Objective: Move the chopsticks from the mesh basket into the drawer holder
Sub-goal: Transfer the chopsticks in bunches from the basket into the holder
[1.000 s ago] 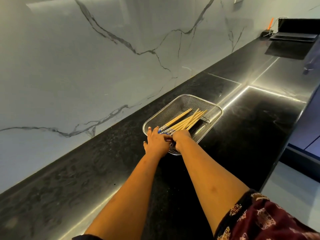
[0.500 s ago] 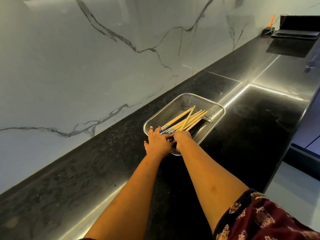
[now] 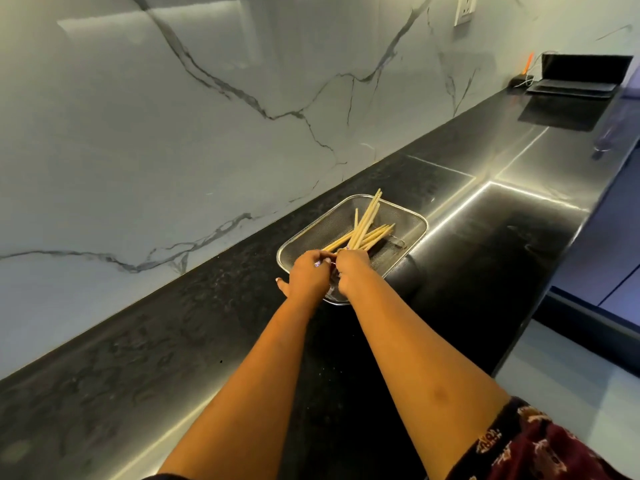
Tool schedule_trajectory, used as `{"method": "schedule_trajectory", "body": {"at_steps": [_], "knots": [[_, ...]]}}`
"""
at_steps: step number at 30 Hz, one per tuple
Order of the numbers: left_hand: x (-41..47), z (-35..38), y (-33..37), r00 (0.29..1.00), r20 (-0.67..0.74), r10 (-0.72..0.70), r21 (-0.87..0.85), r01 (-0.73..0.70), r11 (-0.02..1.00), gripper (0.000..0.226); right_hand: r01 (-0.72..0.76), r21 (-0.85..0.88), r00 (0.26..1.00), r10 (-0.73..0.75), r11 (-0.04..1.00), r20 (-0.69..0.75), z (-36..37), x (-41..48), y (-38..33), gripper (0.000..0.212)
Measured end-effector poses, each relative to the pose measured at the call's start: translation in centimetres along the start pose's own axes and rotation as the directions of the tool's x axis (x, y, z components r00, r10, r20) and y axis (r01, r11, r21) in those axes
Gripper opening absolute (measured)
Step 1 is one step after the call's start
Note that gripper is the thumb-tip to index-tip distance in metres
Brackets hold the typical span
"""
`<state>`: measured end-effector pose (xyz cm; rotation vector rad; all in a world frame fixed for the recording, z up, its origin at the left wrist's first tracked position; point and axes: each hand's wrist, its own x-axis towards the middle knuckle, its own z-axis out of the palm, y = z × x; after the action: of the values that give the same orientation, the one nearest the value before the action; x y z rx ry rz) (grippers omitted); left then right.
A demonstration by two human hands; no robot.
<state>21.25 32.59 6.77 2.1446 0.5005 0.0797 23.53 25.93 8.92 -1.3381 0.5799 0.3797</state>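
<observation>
A rectangular metal mesh basket [image 3: 408,216] sits on the black countertop [image 3: 138,358]. Several pale wooden chopsticks [image 3: 367,223] fan out of it, some tips raised above the far rim, others lying lower. My left hand [image 3: 308,271] and my right hand [image 3: 353,268] meet at the basket's near end, both closed around the chopsticks' thick ends. The drawer holder is not in view.
A marble wall [image 3: 173,133] runs along the left of the counter. At the far end stand an open laptop [image 3: 578,77], a small dark holder with an orange item [image 3: 523,77] and a wall socket [image 3: 464,8]. The counter's edge drops to the floor on the right.
The chopsticks' far tips have risen from lying flat in the basket to fanning upward. Both hands have closed tighter on the near ends.
</observation>
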Motion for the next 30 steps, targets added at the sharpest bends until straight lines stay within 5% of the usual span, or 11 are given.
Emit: {"method": "schedule_trajectory", "body": {"at_steps": [5, 12, 21, 25, 30], "knots": [[-3.0, -0.9, 2.0, 0.999, 0.027, 0.047, -0.371, -0.033, 0.928, 0.027, 0.192, -0.052, 0.973, -0.183, 0.980, 0.142, -2.0, -3.2, 1.3, 0.034], [-7.2, -2.3, 2.8, 0.992, 0.022, 0.127, -0.512, -0.098, 0.854, 0.031, 0.449, -0.086, 0.783, -0.345, 0.890, 0.517, -6.2, -7.8, 4.6, 0.033], [-12.2, -4.6, 2.2, 0.960, 0.047, 0.277, -0.694, -0.168, 0.700, 0.022, 0.754, -0.421, 0.636, -0.402, 0.504, 0.659, -7.4, -9.2, 7.3, 0.026], [-13.8, -5.1, 0.7, 0.941, 0.108, 0.322, -0.724, -0.147, 0.673, 0.024, 0.750, -0.535, 0.654, -0.320, 0.388, 0.685, -8.2, -8.8, 8.3, 0.010], [-14.8, -5.9, -0.3, 0.931, 0.156, 0.330, -0.721, -0.121, 0.682, 0.024, 0.763, -0.593, 0.647, -0.281, 0.259, 0.709, -9.0, -8.4, 10.5, 0.018]]}}
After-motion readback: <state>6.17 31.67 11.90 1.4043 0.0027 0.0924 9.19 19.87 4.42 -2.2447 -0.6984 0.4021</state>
